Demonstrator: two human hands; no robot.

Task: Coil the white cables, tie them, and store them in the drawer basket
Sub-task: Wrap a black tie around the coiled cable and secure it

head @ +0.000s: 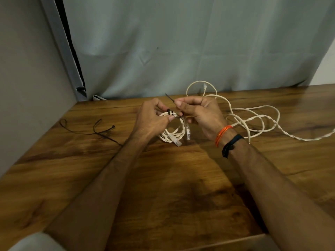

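Tying step: coiled white cable [173, 131] gripped by left hand [151, 117], black tie [171, 100] tail pinched by right hand [201, 113]; cinching judged next.

Loose white cable [308, 138] cut off at right edge, coil [172, 134] partly behind hands
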